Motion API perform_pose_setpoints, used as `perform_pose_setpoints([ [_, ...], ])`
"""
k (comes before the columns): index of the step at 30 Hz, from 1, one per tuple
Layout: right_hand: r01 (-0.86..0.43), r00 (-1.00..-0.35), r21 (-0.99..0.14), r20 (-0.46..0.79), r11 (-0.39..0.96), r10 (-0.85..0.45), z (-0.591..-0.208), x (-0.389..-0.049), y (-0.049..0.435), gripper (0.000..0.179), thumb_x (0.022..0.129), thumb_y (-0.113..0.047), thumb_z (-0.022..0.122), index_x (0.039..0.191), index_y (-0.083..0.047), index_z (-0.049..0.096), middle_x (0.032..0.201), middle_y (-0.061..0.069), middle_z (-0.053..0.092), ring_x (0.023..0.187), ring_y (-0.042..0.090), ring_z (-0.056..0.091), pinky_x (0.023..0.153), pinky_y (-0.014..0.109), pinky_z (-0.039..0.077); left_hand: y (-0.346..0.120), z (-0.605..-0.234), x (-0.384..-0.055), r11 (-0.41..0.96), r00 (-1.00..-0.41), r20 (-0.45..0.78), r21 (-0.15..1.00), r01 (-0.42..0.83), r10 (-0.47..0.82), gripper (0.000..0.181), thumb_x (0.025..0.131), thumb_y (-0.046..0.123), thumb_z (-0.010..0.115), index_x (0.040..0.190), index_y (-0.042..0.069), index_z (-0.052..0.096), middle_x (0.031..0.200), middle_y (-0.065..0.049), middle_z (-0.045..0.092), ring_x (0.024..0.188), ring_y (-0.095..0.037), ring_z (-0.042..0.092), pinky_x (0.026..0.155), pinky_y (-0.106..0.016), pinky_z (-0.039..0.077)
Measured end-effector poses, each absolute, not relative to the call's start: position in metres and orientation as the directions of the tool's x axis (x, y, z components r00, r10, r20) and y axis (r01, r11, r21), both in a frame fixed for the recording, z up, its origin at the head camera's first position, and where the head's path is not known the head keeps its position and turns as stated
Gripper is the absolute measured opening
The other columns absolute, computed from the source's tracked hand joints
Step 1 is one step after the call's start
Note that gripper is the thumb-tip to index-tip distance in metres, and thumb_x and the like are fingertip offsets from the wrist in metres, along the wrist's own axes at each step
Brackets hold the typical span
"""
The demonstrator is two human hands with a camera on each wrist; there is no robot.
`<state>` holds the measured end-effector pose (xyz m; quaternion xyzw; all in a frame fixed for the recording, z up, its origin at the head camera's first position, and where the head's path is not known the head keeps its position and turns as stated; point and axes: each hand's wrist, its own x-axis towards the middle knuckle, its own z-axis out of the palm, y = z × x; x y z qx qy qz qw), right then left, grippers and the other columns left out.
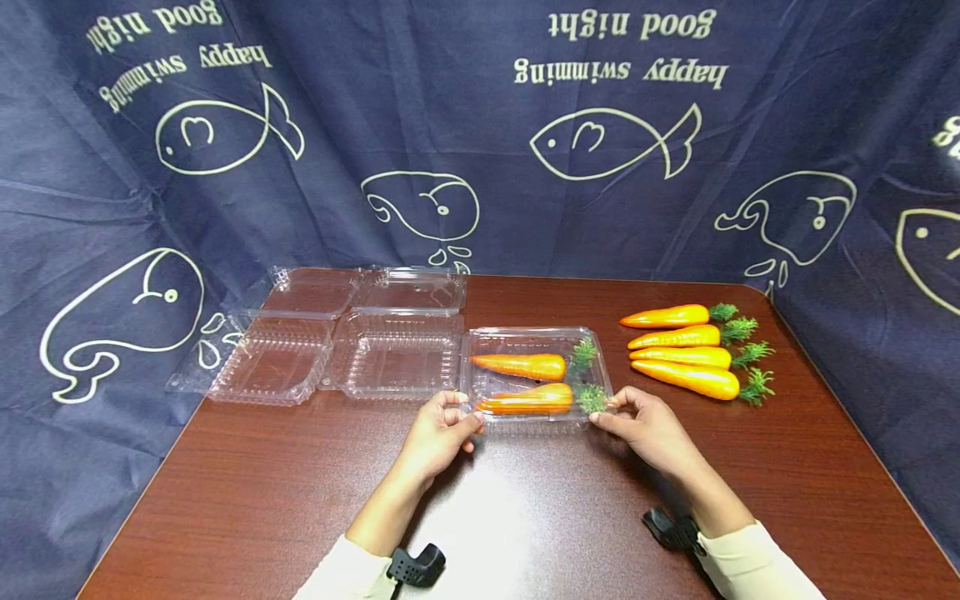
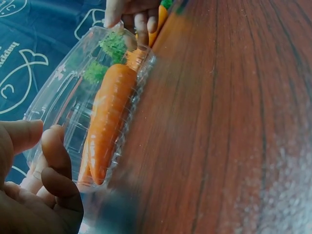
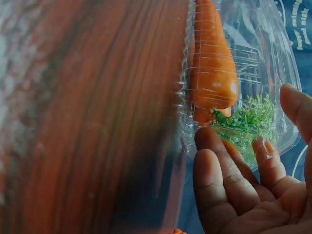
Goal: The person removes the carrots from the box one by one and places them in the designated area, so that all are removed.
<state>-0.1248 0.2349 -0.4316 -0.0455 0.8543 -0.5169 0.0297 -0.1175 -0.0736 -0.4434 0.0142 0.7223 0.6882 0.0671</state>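
A clear plastic clamshell container (image 1: 536,332) stands on the table before me, its lid down over two orange toy carrots with green tops. The nearer carrot (image 1: 528,401) lies along the front side, and the farther carrot (image 1: 521,365) lies behind it. My left hand (image 1: 435,437) grips the container's front left corner between thumb and fingers. At the front right corner, my right hand (image 1: 652,433) holds it the same way, beside the leafy tops (image 3: 246,119). In the left wrist view the carrot (image 2: 112,114) shows through the clear side wall.
Two clear clamshell containers, one farther left (image 1: 270,358) and one nearer (image 1: 401,354), stand at the left with lids raised. Several loose carrots (image 1: 678,358) lie in a stack of rows at the right. A dark blue printed cloth (image 1: 480,125) hangs behind the brown table (image 1: 795,467).
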Motion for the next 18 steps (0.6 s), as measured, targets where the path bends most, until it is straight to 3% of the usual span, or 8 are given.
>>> perform_pose_setpoints([
  [12, -0.044, -0.999, -0.799, 0.023, 0.6, -0.043, -0.4276, -0.1293, 0.2325, 0.025, 0.082, -0.022, 0.08, 0.077, -0.007, 0.061, 0.059, -0.006, 0.048, 0.054, 0.009, 0.042, 0.048, 0.026, 0.033, -0.0715, -0.4421, -0.1182, 0.021, -0.991, -0.088, 0.996, -0.086, 0.105, 0.037, 0.09, 0.003, 0.068, 0.118, -0.004, 0.045, 0.072, -0.006, 0.067, 0.047, -0.01, 0.052, 0.053, -0.023, 0.041],
  [18, -0.07, -0.995, -0.833, 0.017, 0.549, -0.1, -0.4294, -0.1281, 0.2347, 0.022, 0.084, -0.015, 0.078, 0.086, -0.003, 0.061, 0.065, -0.003, 0.053, 0.057, 0.007, 0.045, 0.051, 0.025, 0.036, -0.0718, -0.4401, -0.1181, 0.018, -0.989, -0.105, 0.994, -0.103, 0.105, 0.036, 0.091, 0.003, 0.067, 0.119, -0.005, 0.045, 0.072, -0.006, 0.067, 0.049, -0.01, 0.052, 0.053, -0.022, 0.041],
])
